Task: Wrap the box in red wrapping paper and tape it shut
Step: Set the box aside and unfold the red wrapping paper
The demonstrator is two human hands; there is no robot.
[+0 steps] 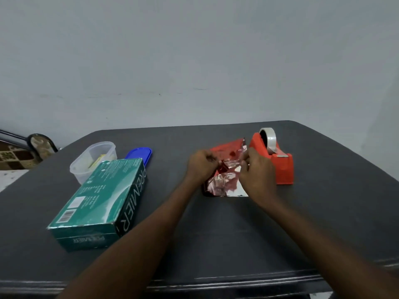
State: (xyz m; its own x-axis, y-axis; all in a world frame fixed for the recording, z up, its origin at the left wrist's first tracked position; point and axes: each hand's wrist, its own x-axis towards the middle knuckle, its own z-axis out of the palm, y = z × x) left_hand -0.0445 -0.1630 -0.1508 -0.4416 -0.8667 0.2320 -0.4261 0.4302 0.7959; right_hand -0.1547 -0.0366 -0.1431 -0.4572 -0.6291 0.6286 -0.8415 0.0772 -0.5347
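Nearest to us is the front edge of the dark table (pixel 226 251), and our two bare forearms reach over it toward the middle. On the left part of the table lies the green box (pixel 98 203), flat, with the word PREMIER on its side; no hand touches it and it stands well apart from the paper. Further in, our left hand (pixel 201 166) has the fingers curled and pinches a crumpled part of the red wrapping paper (pixel 224 178). Our right hand (pixel 255 175) also pinches the paper, at its right side, with the fingers bent around the foil. The paper lies on the table between both hands; its silver inner face shows toward us and the red face shows at the far corner. Just beside the right hand stands the orange tape dispenser (pixel 278 162) with a roll of clear tape (pixel 268 140) on top. Behind the box we see a clear plastic container (pixel 92 160) and, beside it, a blue lid (pixel 140 155). The grey wall (pixel 194 61) closes the view.
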